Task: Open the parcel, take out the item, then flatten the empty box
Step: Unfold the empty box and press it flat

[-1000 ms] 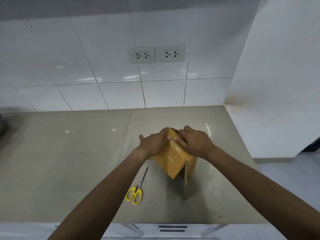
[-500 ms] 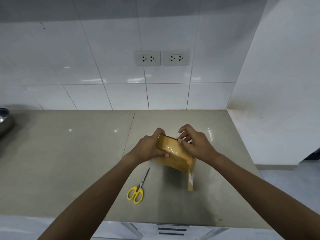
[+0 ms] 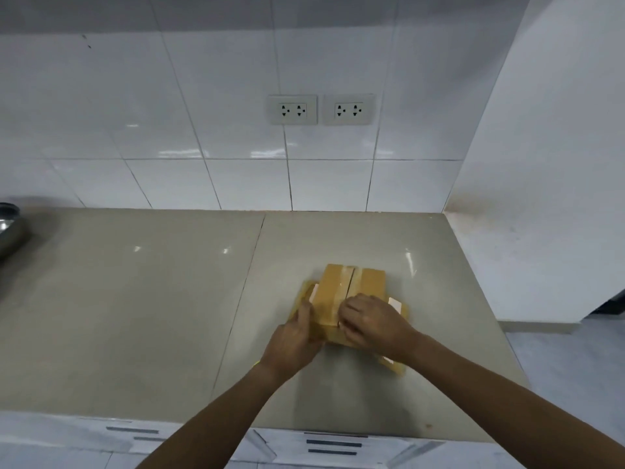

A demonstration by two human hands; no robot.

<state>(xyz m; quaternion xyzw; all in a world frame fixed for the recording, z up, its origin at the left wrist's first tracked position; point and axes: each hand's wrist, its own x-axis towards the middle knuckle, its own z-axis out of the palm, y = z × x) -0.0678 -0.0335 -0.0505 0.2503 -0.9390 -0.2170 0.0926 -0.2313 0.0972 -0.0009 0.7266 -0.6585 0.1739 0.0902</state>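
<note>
On the right half of the counter (image 3: 142, 316), just right of the seam between its two slabs, sits a brown cardboard box (image 3: 341, 292) with tape along its top, where a slit runs front to back between the two top flaps. Side flaps splay out low on both sides of the box, each showing a pale patch. The left hand (image 3: 297, 336) grips the box's near left corner, thumb up along the left face and fingers wrapped under the front edge. The right hand (image 3: 368, 319) lies over the near right part of the top, its fingers curled and pinching at the near end of the slit. A sliver of yellow shows at the left wrist, too little to identify. Far left of the box, at the counter's edge, a metal bowl (image 3: 8, 228) is partly in view. On the tiled wall behind the box are two sockets (image 3: 321, 110).
</note>
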